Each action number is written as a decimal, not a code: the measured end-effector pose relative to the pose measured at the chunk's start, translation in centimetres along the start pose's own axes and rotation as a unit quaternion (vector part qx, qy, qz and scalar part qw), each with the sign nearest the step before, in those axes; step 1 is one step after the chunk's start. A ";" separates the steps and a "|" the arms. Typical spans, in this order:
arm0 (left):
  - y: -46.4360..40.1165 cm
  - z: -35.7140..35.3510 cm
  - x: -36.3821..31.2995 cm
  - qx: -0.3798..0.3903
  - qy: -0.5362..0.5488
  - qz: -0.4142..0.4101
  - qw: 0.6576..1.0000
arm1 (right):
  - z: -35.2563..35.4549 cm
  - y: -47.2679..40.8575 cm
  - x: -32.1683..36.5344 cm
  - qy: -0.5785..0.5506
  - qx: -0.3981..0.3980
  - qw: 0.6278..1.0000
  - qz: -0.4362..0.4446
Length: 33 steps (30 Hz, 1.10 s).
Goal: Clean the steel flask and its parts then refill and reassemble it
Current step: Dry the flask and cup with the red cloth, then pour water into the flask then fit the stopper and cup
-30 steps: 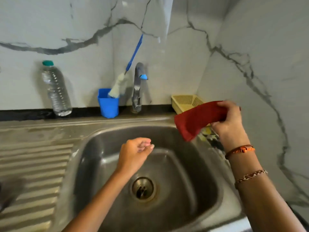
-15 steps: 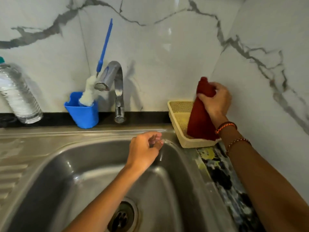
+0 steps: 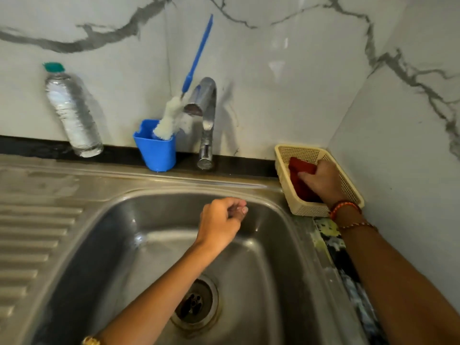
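Note:
My right hand (image 3: 321, 181) rests on a red cloth (image 3: 297, 175) inside the cream plastic basket (image 3: 306, 210) at the sink's right corner, fingers pressed on the cloth. Over the steel sink basin (image 3: 139, 245), near its back rim, hovers my left hand (image 3: 221, 222), fingers curled shut with nothing in them. A bottle brush (image 3: 171, 115) with a blue handle stands in a blue cup (image 3: 155, 151) beside the tap (image 3: 205, 115). No steel flask is in view.
A clear plastic water bottle (image 3: 72, 113) with a green cap leans against the marble wall at the back left. The ribbed drainboard (image 3: 29, 245) lies to the left. The drain (image 3: 195, 303) sits in the basin's middle. Marble walls close off the back and right.
My right hand carried the red cloth from above the sink down into the cream basket. The left hand stayed over the basin and curled its fingers. The view shifted.

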<state>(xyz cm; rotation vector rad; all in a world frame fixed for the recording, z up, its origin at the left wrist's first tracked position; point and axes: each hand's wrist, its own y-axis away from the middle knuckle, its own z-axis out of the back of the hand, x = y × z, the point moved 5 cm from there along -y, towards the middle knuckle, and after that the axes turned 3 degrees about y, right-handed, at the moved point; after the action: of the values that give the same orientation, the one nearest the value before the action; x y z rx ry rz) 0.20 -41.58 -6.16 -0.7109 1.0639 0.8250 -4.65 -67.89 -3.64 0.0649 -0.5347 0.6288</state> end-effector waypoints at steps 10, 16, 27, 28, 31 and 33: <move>6.4 10.3 -1.8 -0.153 0.059 -0.069 0.984 | 7.7 16.9 9.0 -0.401 -0.377 0.804 0.225; 10.0 16.7 -3.1 -0.230 0.059 -0.109 0.965 | 5.4 25.9 16.1 -0.397 -0.285 0.777 0.396; 20.9 35.3 3.3 -0.440 -0.008 -0.189 0.878 | -8.3 39.2 29.3 -0.496 0.026 0.805 0.324; 21.7 36.9 3.6 -0.456 -0.021 -0.208 0.865 | -9.0 40.0 30.8 -0.494 0.046 0.807 0.321; 23.4 41.5 5.5 -0.484 -0.037 -0.218 0.847 | -11.5 42.8 35.0 -0.476 0.096 0.812 0.323; 24.4 43.5 6.9 -0.506 -0.026 -0.199 0.839 | -13.2 44.4 36.7 -0.451 0.137 0.825 0.312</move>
<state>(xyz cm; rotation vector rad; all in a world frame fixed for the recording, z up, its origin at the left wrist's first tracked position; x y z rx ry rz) 1.03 8.50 -1.01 -1.7244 0.3169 1.0053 0.70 -9.03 -1.35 0.4954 -1.4158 1.3294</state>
